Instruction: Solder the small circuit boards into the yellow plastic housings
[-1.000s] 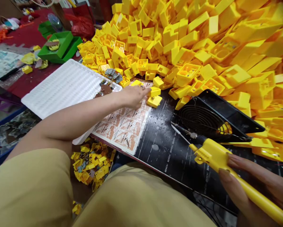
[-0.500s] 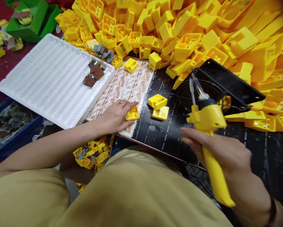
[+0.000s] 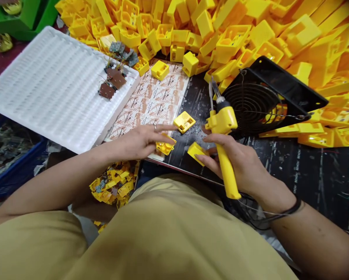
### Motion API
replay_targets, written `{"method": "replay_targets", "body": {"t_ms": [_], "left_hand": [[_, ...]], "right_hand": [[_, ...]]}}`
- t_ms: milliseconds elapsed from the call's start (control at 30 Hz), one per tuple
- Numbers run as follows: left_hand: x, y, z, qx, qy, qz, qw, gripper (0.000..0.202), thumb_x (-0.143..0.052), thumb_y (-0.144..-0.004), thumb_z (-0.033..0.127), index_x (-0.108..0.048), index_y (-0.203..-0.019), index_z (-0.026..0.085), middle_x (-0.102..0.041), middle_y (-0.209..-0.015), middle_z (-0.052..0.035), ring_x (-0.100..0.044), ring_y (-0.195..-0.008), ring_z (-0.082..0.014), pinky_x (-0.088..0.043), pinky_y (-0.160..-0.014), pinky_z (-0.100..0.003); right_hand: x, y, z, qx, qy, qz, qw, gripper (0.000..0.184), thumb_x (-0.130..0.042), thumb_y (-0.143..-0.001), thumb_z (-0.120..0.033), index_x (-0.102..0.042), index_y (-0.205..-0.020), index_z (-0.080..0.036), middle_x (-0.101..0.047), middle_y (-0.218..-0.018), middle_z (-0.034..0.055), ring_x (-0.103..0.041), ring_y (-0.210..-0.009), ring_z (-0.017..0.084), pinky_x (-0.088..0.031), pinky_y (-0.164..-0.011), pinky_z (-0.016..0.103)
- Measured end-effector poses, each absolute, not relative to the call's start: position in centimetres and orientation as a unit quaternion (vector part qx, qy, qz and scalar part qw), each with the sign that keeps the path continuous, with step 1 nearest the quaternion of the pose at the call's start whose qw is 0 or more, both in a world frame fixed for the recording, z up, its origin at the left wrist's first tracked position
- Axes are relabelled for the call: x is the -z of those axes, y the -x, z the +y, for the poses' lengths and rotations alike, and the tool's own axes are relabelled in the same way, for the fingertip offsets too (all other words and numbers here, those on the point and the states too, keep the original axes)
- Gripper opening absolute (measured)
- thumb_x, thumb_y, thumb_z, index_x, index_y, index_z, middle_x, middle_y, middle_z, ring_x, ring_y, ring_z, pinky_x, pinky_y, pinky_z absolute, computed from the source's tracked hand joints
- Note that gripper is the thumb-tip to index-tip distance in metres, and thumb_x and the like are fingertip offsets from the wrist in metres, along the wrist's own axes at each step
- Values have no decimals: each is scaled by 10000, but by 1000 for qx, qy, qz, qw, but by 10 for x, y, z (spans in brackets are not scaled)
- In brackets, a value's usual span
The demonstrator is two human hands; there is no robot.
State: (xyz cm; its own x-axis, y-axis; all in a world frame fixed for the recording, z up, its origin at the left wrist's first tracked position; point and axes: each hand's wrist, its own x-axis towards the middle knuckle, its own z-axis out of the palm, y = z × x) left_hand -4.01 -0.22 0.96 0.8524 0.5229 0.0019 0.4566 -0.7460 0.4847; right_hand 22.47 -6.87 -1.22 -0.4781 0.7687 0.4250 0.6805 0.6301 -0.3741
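My right hand [image 3: 235,161] is wrapped round the yellow handle of a soldering iron [image 3: 225,155]. The iron's metal tip and a thin side tube point away from me, left of a black fan. The fingertips of this hand also touch a small yellow plastic housing [image 3: 195,152] on the black mat. My left hand [image 3: 139,140] has its fingers stretched out, partly over an open yellow housing [image 3: 165,146]. Its index fingertip reaches the edge of another yellow housing [image 3: 184,121], which has a grid of small holes.
A white foam tray [image 3: 54,89] at left carries brown circuit boards [image 3: 114,79]. Yellow housings [image 3: 203,27] are heaped along the back. The black fan [image 3: 250,97] with a wire guard stands at right. Blue crates [image 3: 14,155] and a green bin [image 3: 20,15] are farther left.
My right hand has brought the soldering iron leftward. The two stacked housings are now apart, one nearer me at my right fingertips, the holed one turned and farther off. My left fingers have extended.
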Motion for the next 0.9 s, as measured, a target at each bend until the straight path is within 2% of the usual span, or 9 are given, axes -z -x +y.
{"method": "replay_targets", "body": {"t_ms": [133,233,367,433,500,600,700,800,900], "left_hand": [[-1,6,15,-90,-915,353,173,590,-569,-833,244,-458,-1410,183,-418,-1492,-149,-472,-1318,-298,-421,-1074,-466],[1,-20,32,-54,-909,384,153,546,-622,-775,265,-558,-1308,168,-473,-1424,-148,-513,-1248,-346,-449,-1026,-488],[-7,-29,49,-50,-865,417,273,371,-505,-833,247,-639,-1175,197,-651,-1128,-53,-648,-1012,-226,-514,-901,-365],[-10,-28,51,-24,-823,444,354,381,-374,-894,220,-623,-1182,198,-686,-901,-20,-675,-798,-160,-533,-768,-311],[-10,-28,49,-1,-805,459,375,411,-299,-920,189,-594,-1208,188,-672,-762,-3,-660,-676,-139,-527,-702,-292],[-9,-24,46,8,-859,450,243,365,-367,-915,211,-625,-1172,184,-696,-883,-39,-677,-859,-197,-521,-812,-350],[-9,-17,45,-1,-891,438,118,370,-408,-917,269,-637,-1201,205,-639,-1186,-90,-607,-1110,-267,-478,-925,-405],[-9,-15,46,4,-919,369,139,430,-437,-927,343,-550,-1331,253,-556,-1333,-84,-565,-1177,-250,-455,-967,-375],[-7,-22,43,36,-931,336,137,419,-488,-902,351,-577,-1296,239,-595,-1250,-87,-594,-1111,-237,-460,-941,-353]], "right_hand": [[16,-224,-79,-38,436,-844,309,205,-524,-968,-276,-483,-1153,-198,-704,-963,23,-666,-675,102,-480,-550,180],[18,-232,-77,24,461,-838,291,244,-560,-948,-226,-504,-1182,-189,-702,-1024,53,-686,-751,135,-459,-543,206],[15,-250,-76,151,446,-847,248,315,-643,-886,-164,-534,-1181,-188,-711,-951,40,-633,-609,120,-435,-538,246],[13,-254,-74,155,416,-860,249,326,-687,-865,-231,-541,-1151,-178,-702,-871,37,-639,-642,151,-457,-586,273],[14,-254,-71,128,390,-877,250,360,-695,-857,-368,-543,-1116,-171,-692,-853,48,-658,-743,194,-497,-702,320],[18,-252,-67,63,367,-896,243,381,-648,-881,-435,-528,-1119,-164,-686,-909,65,-650,-841,208,-494,-878,385],[23,-252,-67,32,380,-893,238,317,-630,-904,-334,-517,-1144,-160,-674,-922,71,-627,-792,188,-509,-789,337],[26,-251,-71,38,399,-883,244,299,-632,-900,-288,-515,-1149,-170,-669,-918,72,-619,-762,189,-504,-687,312],[27,-249,-75,42,408,-877,250,343,-658,-885,-304,-506,-1163,-175,-672,-928,70,-635,-791,192,-516,-708,314]]}}
